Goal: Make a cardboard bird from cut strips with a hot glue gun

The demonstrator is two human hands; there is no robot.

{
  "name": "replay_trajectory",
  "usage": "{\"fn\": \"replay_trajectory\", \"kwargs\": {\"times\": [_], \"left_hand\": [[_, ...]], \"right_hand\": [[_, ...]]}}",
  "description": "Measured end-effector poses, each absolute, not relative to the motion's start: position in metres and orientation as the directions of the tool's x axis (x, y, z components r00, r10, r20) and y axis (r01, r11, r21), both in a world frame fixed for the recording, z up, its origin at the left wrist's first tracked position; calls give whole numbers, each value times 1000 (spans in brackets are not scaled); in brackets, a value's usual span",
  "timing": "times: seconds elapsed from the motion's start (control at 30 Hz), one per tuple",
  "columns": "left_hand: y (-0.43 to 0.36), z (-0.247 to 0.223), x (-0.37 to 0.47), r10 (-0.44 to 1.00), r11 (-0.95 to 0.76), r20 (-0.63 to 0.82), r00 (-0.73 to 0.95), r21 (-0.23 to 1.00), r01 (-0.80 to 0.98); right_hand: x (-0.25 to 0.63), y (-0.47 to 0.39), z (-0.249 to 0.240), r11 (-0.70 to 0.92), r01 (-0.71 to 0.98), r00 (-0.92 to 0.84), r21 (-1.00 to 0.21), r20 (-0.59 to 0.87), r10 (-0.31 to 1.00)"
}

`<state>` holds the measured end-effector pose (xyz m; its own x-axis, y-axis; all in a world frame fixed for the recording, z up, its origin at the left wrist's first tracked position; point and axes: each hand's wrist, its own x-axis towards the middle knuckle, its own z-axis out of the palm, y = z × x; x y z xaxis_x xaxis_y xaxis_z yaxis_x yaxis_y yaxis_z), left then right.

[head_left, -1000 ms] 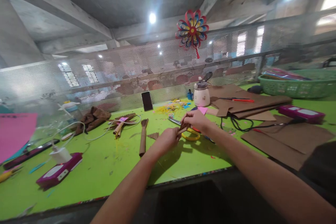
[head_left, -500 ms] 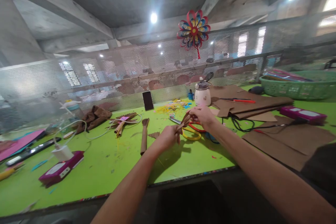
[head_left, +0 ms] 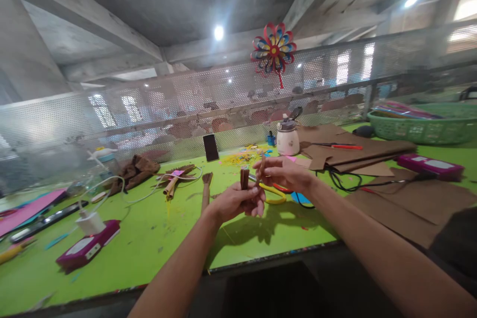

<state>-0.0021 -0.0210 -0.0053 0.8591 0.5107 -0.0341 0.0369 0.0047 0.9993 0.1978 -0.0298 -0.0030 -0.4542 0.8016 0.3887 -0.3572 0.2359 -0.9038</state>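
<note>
Concrete ceiling [head_left: 122, 2] with 2 bright lamps spans the room above a green table [head_left: 141, 253].

Item held: a folded brown strip [head_left: 244, 179], standing roughly upright above the table's front part. Left hand [head_left: 238, 202] is closed on it, thumb and fingers together. Right hand [head_left: 285, 174] has its fingertips clamped on a thin brown piece [head_left: 262, 166], just beside the first. Whether the 2 are joined cannot be told.

Risks, as judged: a tight squeeze could crush the folds; a sharp pull by the right hand could tear thin paper; a loosened left thumb could let the folds spring open. Scissors [head_left: 276, 202] with a yellow handle lie just beyond the hands, and a knuckle or sleeve could catch on them. Their blades are largely hidden.

Surface: marked with specks and small scraps. A brown roll [head_left: 206, 191] with a frayed end lies left of the hands. Farther left, a white cord [head_left: 143, 198] runs to a pink-trimmed piece [head_left: 172, 182]; a snag could drag it. Yellow shreds [head_left: 238, 158] lie beyond the hands, near a phone [head_left: 210, 147] and a jar [head_left: 288, 141]. Brown sheets [head_left: 365, 151] overlap at right, below a green basket [head_left: 425, 128].

Background: perforated screen [head_left: 160, 121], with 1 looped flower ornament [head_left: 274, 50] against it.
</note>
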Motion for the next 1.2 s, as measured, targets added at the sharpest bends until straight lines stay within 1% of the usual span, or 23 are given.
{"fn": "replay_trajectory", "kwargs": {"times": [0.13,0.27,0.33,0.43,0.57,0.7,0.87,1.0,1.07,1.13,1.2], "left_hand": [[-19,-7,-4,437,66,-34,899,998,5],[-20,-6,-3,415,87,-3,910,996,-36],[-20,-5,-2,438,85,37,898,993,-83],[-20,-6,-1,511,66,84,855,988,-136],[-18,-9,0,553,26,75,830,994,-107],[-14,-12,0,559,-20,71,826,997,-72],[-11,-15,-1,548,-30,36,835,999,-24],[-11,-14,-1,577,-21,28,816,1000,-19],[-12,-13,0,584,-26,10,812,1000,7],[-12,-14,1,578,-29,-10,816,999,32],[-12,-14,1,575,-12,-11,818,1000,23]], "right_hand": [[199,-30,-2,318,-330,-457,-889,445,770],[199,-32,0,337,-318,-457,-886,455,765],[200,-32,1,336,-320,-448,-886,454,771],[200,-32,0,333,-308,-450,-891,445,774],[198,-31,0,330,-309,-418,-892,439,795],[195,-27,-3,292,-343,-313,-893,401,861],[193,-24,-3,261,-374,-150,-890,336,930],[194,-22,-2,252,-360,-91,-898,302,949],[197,-20,-1,247,-379,-58,-892,289,956],[201,-16,-1,274,-408,-4,-871,302,953],[206,-12,-2,311,-432,47,-847,323,945]]}}
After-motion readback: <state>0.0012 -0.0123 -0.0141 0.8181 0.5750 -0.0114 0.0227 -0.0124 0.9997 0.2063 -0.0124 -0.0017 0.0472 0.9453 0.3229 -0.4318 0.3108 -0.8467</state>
